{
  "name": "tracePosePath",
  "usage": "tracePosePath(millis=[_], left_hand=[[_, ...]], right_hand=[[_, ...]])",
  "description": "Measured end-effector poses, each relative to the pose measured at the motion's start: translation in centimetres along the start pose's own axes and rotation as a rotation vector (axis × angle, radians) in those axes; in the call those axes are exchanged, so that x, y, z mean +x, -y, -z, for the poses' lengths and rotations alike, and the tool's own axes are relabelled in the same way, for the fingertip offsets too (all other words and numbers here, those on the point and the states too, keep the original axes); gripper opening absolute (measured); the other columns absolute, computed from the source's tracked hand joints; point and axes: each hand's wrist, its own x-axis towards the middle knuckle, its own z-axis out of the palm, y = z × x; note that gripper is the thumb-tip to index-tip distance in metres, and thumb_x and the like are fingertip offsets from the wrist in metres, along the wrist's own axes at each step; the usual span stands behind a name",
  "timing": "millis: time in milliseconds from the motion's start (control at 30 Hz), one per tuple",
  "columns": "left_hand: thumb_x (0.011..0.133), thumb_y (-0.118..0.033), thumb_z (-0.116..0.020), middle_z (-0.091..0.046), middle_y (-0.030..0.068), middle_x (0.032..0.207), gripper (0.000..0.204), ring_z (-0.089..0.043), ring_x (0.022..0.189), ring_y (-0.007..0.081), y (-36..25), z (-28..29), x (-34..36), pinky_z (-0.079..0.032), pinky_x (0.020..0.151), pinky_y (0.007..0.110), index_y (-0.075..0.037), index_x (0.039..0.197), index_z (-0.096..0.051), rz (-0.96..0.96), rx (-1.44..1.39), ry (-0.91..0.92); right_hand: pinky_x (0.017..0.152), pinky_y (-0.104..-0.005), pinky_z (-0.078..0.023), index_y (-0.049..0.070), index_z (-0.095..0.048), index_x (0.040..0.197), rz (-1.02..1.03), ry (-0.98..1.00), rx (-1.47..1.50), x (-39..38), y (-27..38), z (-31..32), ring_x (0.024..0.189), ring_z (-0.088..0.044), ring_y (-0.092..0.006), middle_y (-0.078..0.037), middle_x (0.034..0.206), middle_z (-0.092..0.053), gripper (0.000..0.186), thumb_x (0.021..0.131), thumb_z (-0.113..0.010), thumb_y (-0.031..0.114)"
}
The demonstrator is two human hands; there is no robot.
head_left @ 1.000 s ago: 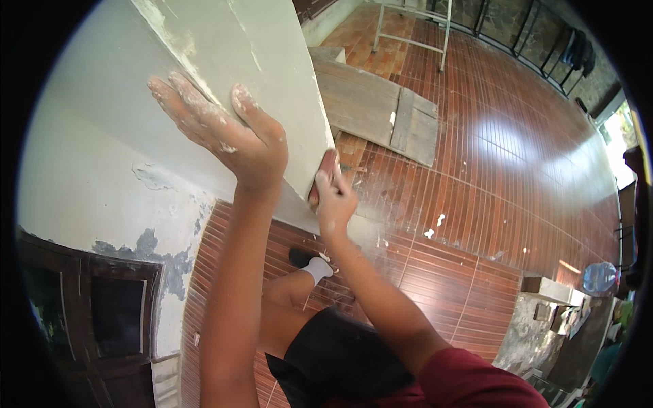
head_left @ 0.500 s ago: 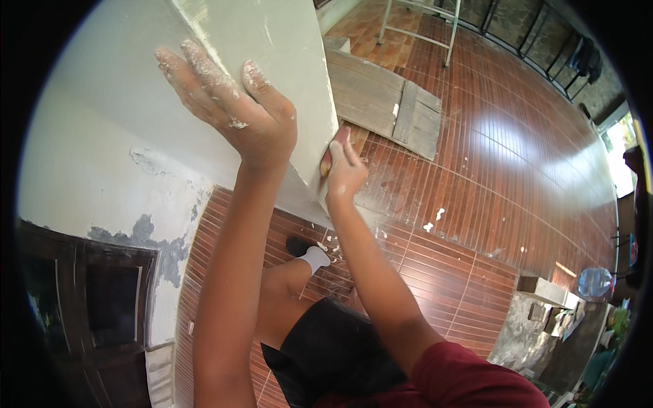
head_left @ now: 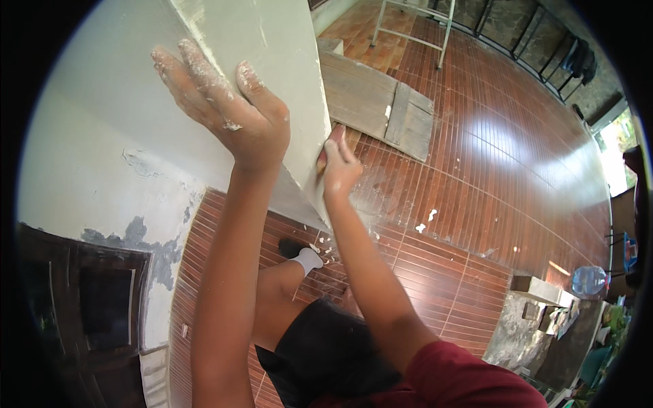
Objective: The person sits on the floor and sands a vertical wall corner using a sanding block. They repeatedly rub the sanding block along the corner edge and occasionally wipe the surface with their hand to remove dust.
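Note:
My left hand (head_left: 245, 119), dusted with white powder, rests open against the pale plastered column (head_left: 286, 54), beside a rough white seam. My right hand (head_left: 340, 170) grips a reddish block (head_left: 337, 132) against the column's right edge, lower than my left hand. The block is partly hidden by my fingers. Pale dust and small white flakes lie on the floor below.
A worn wooden board (head_left: 360, 102) lies right of the column, with a metal frame (head_left: 408, 37) behind. A dark door (head_left: 88, 313) stands at lower left, a water jug (head_left: 588, 279) at right. My foot (head_left: 306, 258) is on the tiled floor (head_left: 490, 190).
Since a second ago, my right hand and the block have moved up the column edge in the picture. My left hand also appears higher, still open, and the view has shifted slightly.

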Motion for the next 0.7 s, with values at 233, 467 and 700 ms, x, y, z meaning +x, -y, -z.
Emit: tracePosePath(millis=[233,467,700], left_hand=[[0.102,-0.018,-0.046,-0.023,0.0396,0.156,0.061,-0.02,0.147,0.0561,0.0,-0.6,0.7,-0.02,0.116,0.066,0.011,0.152,-0.029,-0.013,-0.113,-0.094],[0.103,-0.013,-0.046,-0.019,0.0394,0.155,0.06,-0.021,0.148,0.0528,-0.2,0.0,0.0,-0.026,0.116,0.061,0.013,0.151,-0.021,0.008,-0.011,-0.011],[0.102,-0.011,-0.047,-0.019,0.0399,0.154,0.06,-0.02,0.147,0.0534,0.4,-0.3,0.3,-0.025,0.116,0.062,0.012,0.15,-0.021,-0.029,-0.028,-0.012]], right_hand=[[0.065,-0.0256,-0.047,-0.001,-0.068,0.128,-0.115,0.075,-0.194,-6.6,1.5,2.3,0.069,-0.055,-0.0087,-0.001,0.081,-0.067,0.044,0.088,-0.075,0.015],[0.061,-0.0236,-0.046,-0.001,-0.066,0.131,-0.149,-0.012,0.037,-1.7,0.4,0.8,0.068,-0.052,-0.0045,0.002,0.076,-0.063,0.046,0.089,-0.075,0.015],[0.068,-0.0281,-0.049,-0.003,-0.066,0.13,-0.119,0.078,-0.232,-7.3,0.7,2.9,0.072,-0.058,-0.0093,-0.005,0.08,-0.07,0.048,0.088,-0.074,0.021]])
